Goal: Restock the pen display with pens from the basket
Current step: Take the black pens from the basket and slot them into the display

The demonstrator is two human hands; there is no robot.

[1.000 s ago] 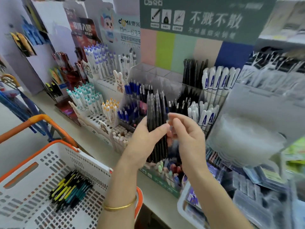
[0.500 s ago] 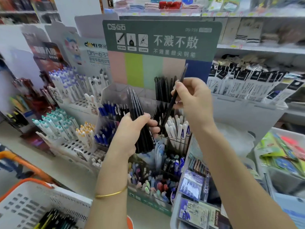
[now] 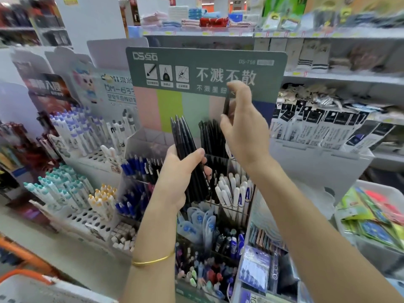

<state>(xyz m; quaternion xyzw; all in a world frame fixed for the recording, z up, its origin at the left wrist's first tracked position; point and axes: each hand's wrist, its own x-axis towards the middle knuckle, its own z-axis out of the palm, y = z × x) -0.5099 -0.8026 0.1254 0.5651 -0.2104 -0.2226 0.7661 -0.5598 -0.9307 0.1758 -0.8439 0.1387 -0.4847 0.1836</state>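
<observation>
Pinching one black pen [image 3: 226, 104] near-upright in right grip [image 3: 242, 125] | clutching bundle of black pens [image 3: 185, 145] in left grip [image 3: 177, 180], lower down | holding it just above back-row slot [image 3: 211, 136] of pen display [image 3: 205, 68], long axis pointing down into it | probably just needing a straight drop lol

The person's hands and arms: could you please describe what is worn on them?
Both forearms are bare, with no sleeves in view. The left hand has a thin gold-coloured bangle round its wrist; the right hand shows no glove, watch or ring.
</observation>
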